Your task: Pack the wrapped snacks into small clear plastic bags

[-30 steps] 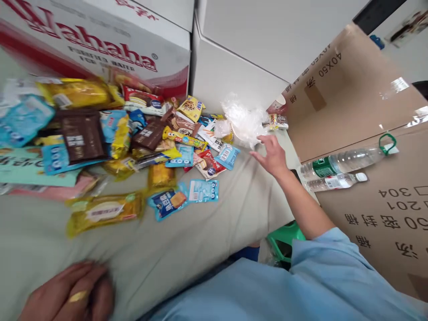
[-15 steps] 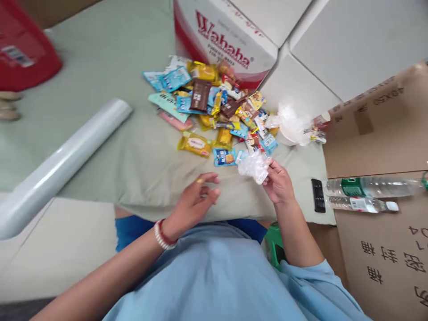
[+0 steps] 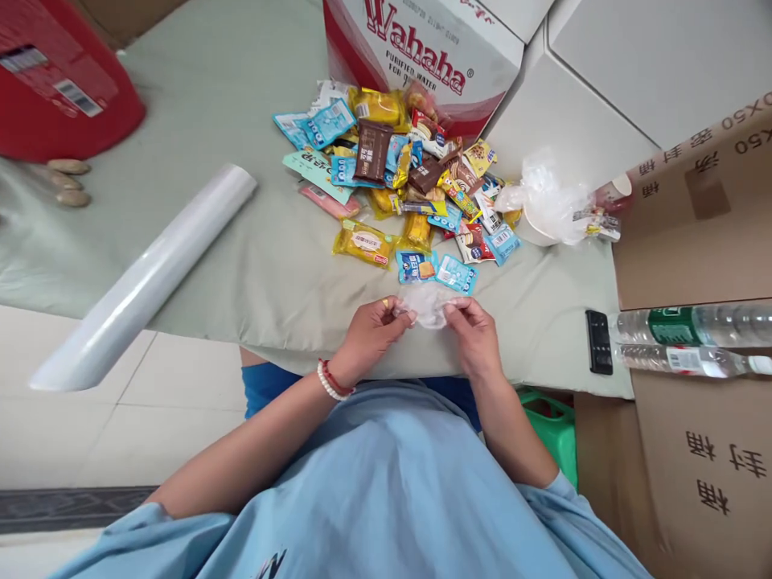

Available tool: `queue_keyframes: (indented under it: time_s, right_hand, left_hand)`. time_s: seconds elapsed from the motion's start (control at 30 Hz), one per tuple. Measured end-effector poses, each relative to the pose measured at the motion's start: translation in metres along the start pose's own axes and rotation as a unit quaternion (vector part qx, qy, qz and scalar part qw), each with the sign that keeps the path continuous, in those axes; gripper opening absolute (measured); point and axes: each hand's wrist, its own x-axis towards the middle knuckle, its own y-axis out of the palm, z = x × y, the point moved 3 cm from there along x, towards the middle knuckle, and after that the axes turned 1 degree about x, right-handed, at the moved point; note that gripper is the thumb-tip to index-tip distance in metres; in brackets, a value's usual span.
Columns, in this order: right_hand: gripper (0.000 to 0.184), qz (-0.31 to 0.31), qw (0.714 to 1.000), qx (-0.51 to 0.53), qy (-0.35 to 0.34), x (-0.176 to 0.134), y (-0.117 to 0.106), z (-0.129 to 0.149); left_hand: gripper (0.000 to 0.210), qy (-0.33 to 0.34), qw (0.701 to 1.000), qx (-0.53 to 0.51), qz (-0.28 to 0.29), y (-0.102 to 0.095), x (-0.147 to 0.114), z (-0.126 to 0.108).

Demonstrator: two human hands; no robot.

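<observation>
1 piece of crumpled clear plastic (image 3: 429, 307) between the left hand (image 3: 369, 334) and the right hand (image 3: 476, 336), low in front of the body at the near edge of the cloth-covered table (image 3: 289, 310). Freshly changed: 0.5 s earlier, in the right hand alone, with the left hand apart and holding nothing; now pinched at 2 sides, thumb against fingers on each hand. Meaning, as a judgement: steadied from 2 sides rather than dangling from 1. Bag or loose sheet, cannot tell.

Just beyond the plastic, 2 blue packets (image 3: 416, 266); contact with them, cannot tell. Past these, a heap of wrapped snacks (image 3: 372, 151) in front of a red-and-white carton (image 3: 422, 48). To the right of the heap, 1 white bowl (image 3: 536, 231) with a bundle of film (image 3: 552, 189) over it. By the table's right edge, 1 black phone (image 3: 599, 342) and 2 clear bottles (image 3: 672, 326), upright or lying, hard to say. Well to the left, 1 shiny pale roll (image 3: 150, 273), slanting out past the front edge.
</observation>
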Motion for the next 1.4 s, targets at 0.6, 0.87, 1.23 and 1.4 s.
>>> queue_keyframes:
  time_s: [0.6,0.87,1.23,1.4]
  right_hand:
    - [0.023,0.060,0.995,0.065,-0.040,-0.010,-0.015,0.012]
    - [0.049,-0.001,0.979,0.159,0.129,-0.014,-0.040,-0.011]
    - [0.036,-0.012,0.993,0.102,0.052,0.013,-0.025,0.000]
    - [0.029,-0.004,0.998,0.070,0.007,0.010,-0.022,0.005]
  left_hand:
    - [0.053,-0.116,0.991,-0.065,-0.019,0.017,0.008,-0.014]
    - [0.041,-0.046,0.976,-0.204,-0.055,0.009,0.006,-0.007]
    - [0.035,-0.003,0.986,-0.153,-0.070,-0.018,-0.010,-0.008]
    - [0.038,-0.048,0.982,-0.175,-0.059,-0.032,-0.004,-0.017]
